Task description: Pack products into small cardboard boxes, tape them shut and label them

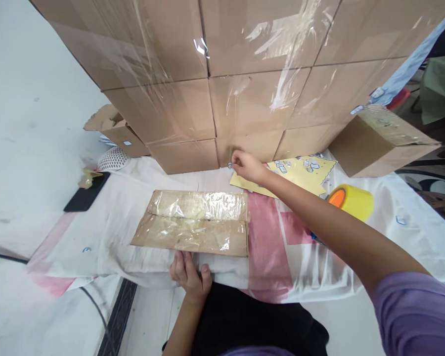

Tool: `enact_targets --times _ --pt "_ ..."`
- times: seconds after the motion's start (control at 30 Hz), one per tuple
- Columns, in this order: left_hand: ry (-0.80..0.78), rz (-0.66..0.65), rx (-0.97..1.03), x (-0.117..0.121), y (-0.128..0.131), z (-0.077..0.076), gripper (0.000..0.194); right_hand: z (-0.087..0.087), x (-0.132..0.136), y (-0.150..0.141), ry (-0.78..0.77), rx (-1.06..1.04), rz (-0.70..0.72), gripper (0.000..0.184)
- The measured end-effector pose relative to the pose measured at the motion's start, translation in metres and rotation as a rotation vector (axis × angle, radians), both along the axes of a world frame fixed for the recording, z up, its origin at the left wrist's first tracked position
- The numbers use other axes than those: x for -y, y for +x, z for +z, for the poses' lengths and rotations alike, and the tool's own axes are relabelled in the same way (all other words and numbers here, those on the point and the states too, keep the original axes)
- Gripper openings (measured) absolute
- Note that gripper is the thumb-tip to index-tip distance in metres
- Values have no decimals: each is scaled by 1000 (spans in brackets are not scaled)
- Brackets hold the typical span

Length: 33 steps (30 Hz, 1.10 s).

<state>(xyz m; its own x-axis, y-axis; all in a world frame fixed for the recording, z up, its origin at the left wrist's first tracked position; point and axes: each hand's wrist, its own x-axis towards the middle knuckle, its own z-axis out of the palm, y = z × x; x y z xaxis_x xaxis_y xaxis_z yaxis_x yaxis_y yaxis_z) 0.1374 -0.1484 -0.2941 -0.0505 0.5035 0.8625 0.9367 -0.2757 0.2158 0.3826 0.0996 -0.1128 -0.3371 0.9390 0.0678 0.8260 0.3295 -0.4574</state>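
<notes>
A flat cardboard box [200,237], its top covered with shiny clear tape, lies on the cloth-covered table. My left hand [191,277] is at the table's front edge, its fingertips by the near side of the box. Its fingers are loosely bent with the thumb apart, and nothing shows in them. Farther forward, my right hand [246,165] pinches a small blue-edged sticker [230,165] in front of the stacked cartons. Beneath my right wrist lies a yellow sheet [300,173] bearing several small cut-out stickers.
Taped cartons [259,99] form a tall wall behind the work area. An open carton [378,141] stands at right. A yellow tape roll [356,200] sits beside my right forearm. On the left are a black phone-like slab [87,194], a perforated white dome [113,159] and a white wall.
</notes>
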Motion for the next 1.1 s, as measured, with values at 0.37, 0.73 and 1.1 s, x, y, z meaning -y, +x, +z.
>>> enact_targets --times 0.37,0.73,1.1 --pt "4 -1 -19 -2 2 6 66 8 26 34 -291 -172 -267 16" --pt "0 28 -30 -1 1 3 66 -1 23 41 -220 -33 -328 27" --pt "-22 29 -11 1 -4 -6 65 17 56 47 -181 12 -266 28"
